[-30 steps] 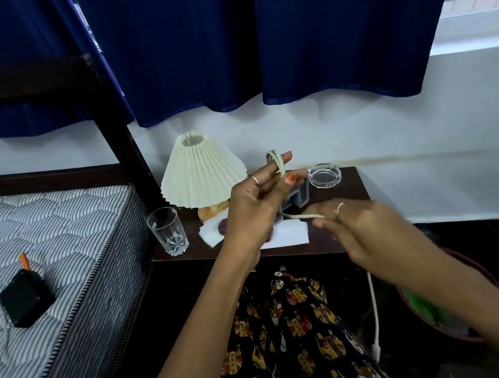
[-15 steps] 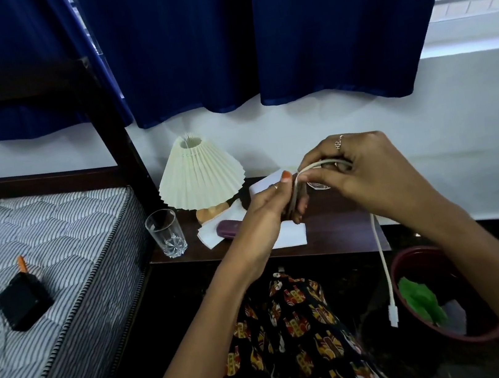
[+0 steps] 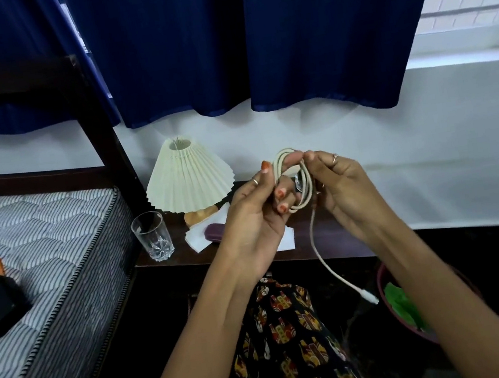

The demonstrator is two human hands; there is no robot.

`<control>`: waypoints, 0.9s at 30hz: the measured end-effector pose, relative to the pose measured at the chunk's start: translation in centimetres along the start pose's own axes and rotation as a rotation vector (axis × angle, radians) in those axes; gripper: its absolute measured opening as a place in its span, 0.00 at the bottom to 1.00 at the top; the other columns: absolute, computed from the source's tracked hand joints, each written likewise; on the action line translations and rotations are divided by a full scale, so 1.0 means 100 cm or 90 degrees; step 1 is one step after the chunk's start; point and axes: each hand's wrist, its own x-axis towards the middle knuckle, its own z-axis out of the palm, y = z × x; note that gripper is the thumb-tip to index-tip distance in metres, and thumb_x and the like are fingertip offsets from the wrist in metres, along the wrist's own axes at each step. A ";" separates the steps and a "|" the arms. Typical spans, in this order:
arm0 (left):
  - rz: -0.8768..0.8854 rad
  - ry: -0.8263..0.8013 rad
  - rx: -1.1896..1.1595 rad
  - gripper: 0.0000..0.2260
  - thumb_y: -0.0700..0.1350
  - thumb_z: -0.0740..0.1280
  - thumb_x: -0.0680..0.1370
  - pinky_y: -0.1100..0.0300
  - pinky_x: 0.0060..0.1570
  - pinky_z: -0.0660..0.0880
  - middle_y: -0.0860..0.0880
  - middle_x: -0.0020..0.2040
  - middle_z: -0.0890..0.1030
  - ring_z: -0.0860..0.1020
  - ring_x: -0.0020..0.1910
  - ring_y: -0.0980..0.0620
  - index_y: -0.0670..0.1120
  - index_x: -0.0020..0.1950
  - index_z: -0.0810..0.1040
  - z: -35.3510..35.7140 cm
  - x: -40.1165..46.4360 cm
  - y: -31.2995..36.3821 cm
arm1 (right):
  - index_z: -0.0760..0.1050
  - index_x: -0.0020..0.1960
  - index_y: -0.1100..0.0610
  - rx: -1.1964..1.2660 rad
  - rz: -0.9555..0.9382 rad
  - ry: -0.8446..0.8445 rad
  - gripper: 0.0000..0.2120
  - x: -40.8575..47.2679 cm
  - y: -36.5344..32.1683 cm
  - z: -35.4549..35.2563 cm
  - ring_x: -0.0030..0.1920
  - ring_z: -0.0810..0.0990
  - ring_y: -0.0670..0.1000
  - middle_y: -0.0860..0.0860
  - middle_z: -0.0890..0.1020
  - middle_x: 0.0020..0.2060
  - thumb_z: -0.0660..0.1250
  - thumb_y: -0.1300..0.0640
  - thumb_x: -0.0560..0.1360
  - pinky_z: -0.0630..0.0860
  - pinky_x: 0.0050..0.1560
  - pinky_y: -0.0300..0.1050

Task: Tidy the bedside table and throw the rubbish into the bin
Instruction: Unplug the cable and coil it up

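The cream-white coiled charging cable (image 3: 297, 181) is held above the dark wooden bench (image 3: 330, 238), looped around the left hand's (image 3: 254, 220) fingers. The right hand (image 3: 344, 191) pinches the coil's top. The cable's plug end hangs toward the maroon round bin (image 3: 406, 324), which contains green rubbish (image 3: 403, 305). The clear drinking glass (image 3: 152, 235) stands on the bench.

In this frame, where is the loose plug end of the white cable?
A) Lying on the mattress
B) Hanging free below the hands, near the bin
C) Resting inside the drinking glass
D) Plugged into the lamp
B: the white cable is coiled around the fingers of the left hand, the right hand holds the coil too, and its plug end dangles beside the bin.
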 end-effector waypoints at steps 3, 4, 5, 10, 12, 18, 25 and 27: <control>0.022 0.010 -0.073 0.15 0.45 0.57 0.80 0.63 0.46 0.72 0.51 0.30 0.70 0.69 0.27 0.58 0.37 0.59 0.77 0.000 0.004 0.001 | 0.80 0.45 0.61 0.014 0.041 0.058 0.16 -0.006 0.017 0.008 0.31 0.71 0.54 0.60 0.78 0.33 0.59 0.52 0.80 0.67 0.32 0.44; 0.032 0.014 -0.084 0.15 0.44 0.57 0.81 0.63 0.46 0.73 0.51 0.30 0.71 0.71 0.28 0.58 0.38 0.60 0.76 -0.001 0.005 0.001 | 0.78 0.42 0.61 0.014 0.054 0.063 0.16 -0.010 0.023 0.011 0.28 0.70 0.51 0.56 0.77 0.30 0.58 0.54 0.80 0.66 0.30 0.43; 0.042 0.017 -0.090 0.14 0.43 0.56 0.81 0.63 0.46 0.74 0.51 0.31 0.73 0.73 0.30 0.57 0.38 0.60 0.76 -0.002 0.007 0.003 | 0.77 0.40 0.61 0.005 0.068 0.056 0.16 -0.015 0.027 0.014 0.26 0.70 0.50 0.54 0.77 0.28 0.57 0.55 0.80 0.66 0.29 0.43; 0.091 0.069 -0.035 0.12 0.41 0.56 0.81 0.65 0.45 0.78 0.49 0.39 0.80 0.81 0.39 0.54 0.39 0.58 0.77 -0.010 0.010 0.006 | 0.76 0.49 0.56 -0.233 0.128 -0.095 0.09 -0.042 0.041 0.019 0.24 0.73 0.46 0.54 0.77 0.30 0.57 0.60 0.81 0.72 0.26 0.38; 0.110 0.097 0.051 0.11 0.41 0.56 0.82 0.64 0.46 0.78 0.48 0.41 0.83 0.82 0.43 0.53 0.41 0.57 0.78 -0.014 0.011 0.006 | 0.75 0.55 0.54 -0.370 0.129 -0.156 0.07 -0.049 0.040 0.019 0.25 0.73 0.45 0.49 0.76 0.28 0.59 0.59 0.80 0.71 0.28 0.36; 0.137 0.126 0.364 0.12 0.39 0.57 0.82 0.69 0.46 0.75 0.46 0.43 0.82 0.82 0.44 0.58 0.40 0.63 0.75 -0.027 0.007 0.005 | 0.75 0.55 0.44 -0.706 -0.014 -0.149 0.09 -0.055 0.009 0.014 0.40 0.77 0.52 0.44 0.77 0.34 0.61 0.47 0.77 0.77 0.44 0.49; 0.107 0.089 0.526 0.11 0.39 0.58 0.82 0.67 0.45 0.75 0.47 0.38 0.80 0.78 0.38 0.58 0.43 0.58 0.78 -0.032 -0.002 0.000 | 0.80 0.42 0.47 -0.792 -0.127 -0.110 0.07 -0.026 -0.044 0.015 0.31 0.72 0.40 0.41 0.75 0.28 0.69 0.44 0.71 0.72 0.39 0.43; 0.089 0.066 0.526 0.11 0.40 0.57 0.82 0.68 0.41 0.71 0.48 0.34 0.77 0.76 0.32 0.59 0.44 0.48 0.78 -0.030 -0.005 0.000 | 0.80 0.42 0.48 -0.785 -0.145 -0.136 0.05 -0.013 -0.056 0.015 0.29 0.72 0.39 0.41 0.74 0.26 0.71 0.47 0.71 0.70 0.36 0.40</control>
